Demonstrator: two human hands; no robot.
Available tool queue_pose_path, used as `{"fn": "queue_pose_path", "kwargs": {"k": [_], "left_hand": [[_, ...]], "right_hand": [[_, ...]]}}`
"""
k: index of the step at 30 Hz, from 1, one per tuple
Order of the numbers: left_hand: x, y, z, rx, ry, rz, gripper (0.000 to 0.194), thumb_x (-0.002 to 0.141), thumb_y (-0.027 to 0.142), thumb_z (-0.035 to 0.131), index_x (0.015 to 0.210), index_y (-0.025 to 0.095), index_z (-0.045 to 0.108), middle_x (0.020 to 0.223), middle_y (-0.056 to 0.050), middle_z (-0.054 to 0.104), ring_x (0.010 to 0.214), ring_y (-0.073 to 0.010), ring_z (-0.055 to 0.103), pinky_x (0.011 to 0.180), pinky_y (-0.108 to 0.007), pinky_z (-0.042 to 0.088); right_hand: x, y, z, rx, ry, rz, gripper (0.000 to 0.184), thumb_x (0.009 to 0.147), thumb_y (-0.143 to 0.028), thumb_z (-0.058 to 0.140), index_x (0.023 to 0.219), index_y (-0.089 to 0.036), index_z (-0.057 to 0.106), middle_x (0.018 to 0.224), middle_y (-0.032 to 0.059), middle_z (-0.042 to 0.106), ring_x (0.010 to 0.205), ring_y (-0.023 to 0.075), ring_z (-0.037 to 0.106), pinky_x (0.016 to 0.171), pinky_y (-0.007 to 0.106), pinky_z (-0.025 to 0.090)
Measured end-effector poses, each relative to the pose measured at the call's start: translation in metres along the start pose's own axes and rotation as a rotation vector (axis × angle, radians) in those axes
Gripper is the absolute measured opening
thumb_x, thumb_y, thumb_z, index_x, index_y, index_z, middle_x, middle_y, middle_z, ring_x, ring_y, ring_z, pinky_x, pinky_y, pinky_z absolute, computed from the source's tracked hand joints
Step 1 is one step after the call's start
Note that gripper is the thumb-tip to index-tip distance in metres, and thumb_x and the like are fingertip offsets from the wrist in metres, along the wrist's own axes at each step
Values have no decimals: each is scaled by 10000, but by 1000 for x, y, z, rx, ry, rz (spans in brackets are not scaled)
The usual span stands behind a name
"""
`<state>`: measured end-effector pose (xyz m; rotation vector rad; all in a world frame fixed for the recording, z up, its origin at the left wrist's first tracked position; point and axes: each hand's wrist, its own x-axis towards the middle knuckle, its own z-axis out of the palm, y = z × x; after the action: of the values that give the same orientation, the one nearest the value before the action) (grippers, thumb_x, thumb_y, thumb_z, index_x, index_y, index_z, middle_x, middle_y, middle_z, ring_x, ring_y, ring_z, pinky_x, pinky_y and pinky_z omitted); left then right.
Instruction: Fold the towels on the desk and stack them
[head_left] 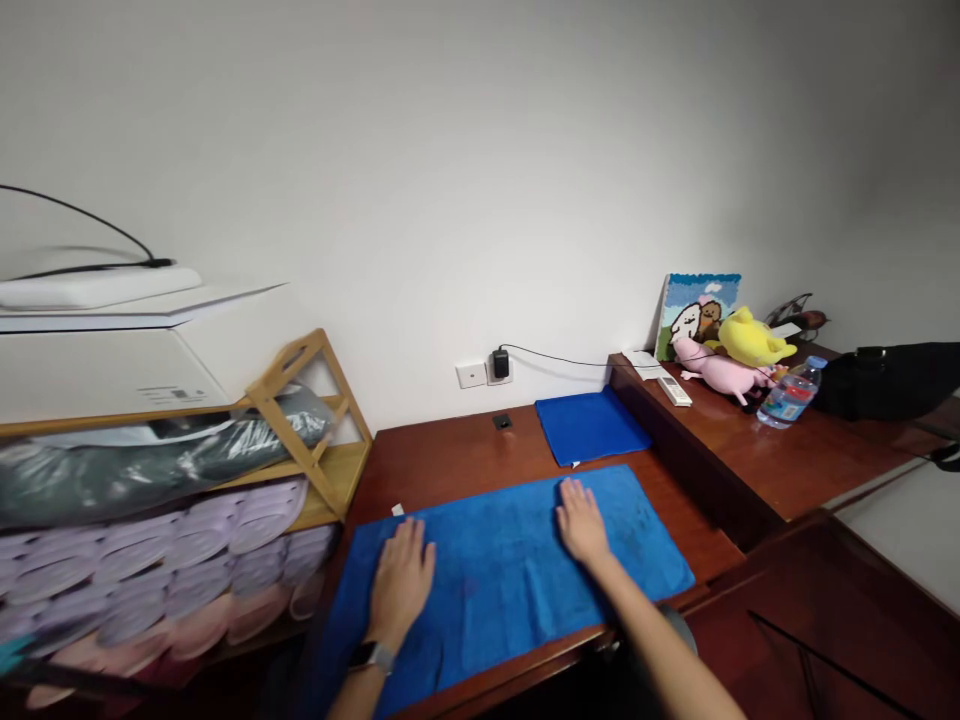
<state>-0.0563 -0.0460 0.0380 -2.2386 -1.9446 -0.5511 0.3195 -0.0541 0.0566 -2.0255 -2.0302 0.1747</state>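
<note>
A blue towel lies spread across the front of the brown wooden desk, with a few faint creases and darker patches. On its left part rests my left hand, palm down with the fingers stretched out; a watch is on that wrist. My right hand lies flat near the towel's far edge, right of the middle, fingers extended. Neither hand holds anything. Behind the right hand, a darker blue folded cloth sits at the back of the desk.
A raised desk section on the right carries a water bottle, plush toys, a remote and a picture. To the left stands a wooden rack with many slippers. A black charger is plugged into the wall.
</note>
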Motion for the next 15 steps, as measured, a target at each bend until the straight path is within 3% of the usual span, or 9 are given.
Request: {"fn": "queue_pose_path", "kwargs": {"k": [3,5,6,8,12,15], "left_hand": [[-25,65,4,-91,-90,209,629,1072,448,276,1585,163,503,1661,-126,510,1554,-272,451,1303,-491,304],[-39,78,6,-106,-120,202,604,1071,443,295,1587,207,505,1660,-106,514,1555,-268,451,1289,-504,326],[-46,71,5,-99,-126,166,605,1068,452,302,1588,218,503,1663,-105,510,1556,-274,449,1285,-516,330],[-59,36,2,-64,-125,69,632,1053,491,317,1602,225,482,1679,-107,483,1565,-291,433,1287,-543,318],[-88,-62,-8,28,-85,-92,737,1005,520,292,1604,126,464,1699,-150,439,1582,-336,400,1298,-583,288],[-108,-105,-17,34,-96,-96,757,982,475,250,1553,59,522,1662,-187,487,1558,-347,438,1282,-589,321]], "right_hand": [[-34,-89,32,135,-23,-263,620,1122,-407,256,1694,-179,334,1743,60,324,1636,226,238,1345,446,144],[-52,-114,42,170,-49,-322,614,1130,-440,255,1691,-206,342,1732,52,349,1630,224,257,1342,460,167],[-57,-111,43,163,-59,-304,615,1129,-449,258,1690,-212,344,1729,54,353,1629,232,263,1340,475,172],[-62,-80,34,109,-71,-203,625,1123,-458,262,1692,-211,338,1730,63,342,1631,253,256,1336,507,168],[-67,42,-1,-60,-80,118,668,1101,-455,237,1700,-171,313,1744,78,299,1639,272,231,1334,510,151],[-75,121,-24,-137,-93,332,711,1086,-480,200,1709,-146,277,1762,78,249,1642,274,218,1331,502,160]]}}
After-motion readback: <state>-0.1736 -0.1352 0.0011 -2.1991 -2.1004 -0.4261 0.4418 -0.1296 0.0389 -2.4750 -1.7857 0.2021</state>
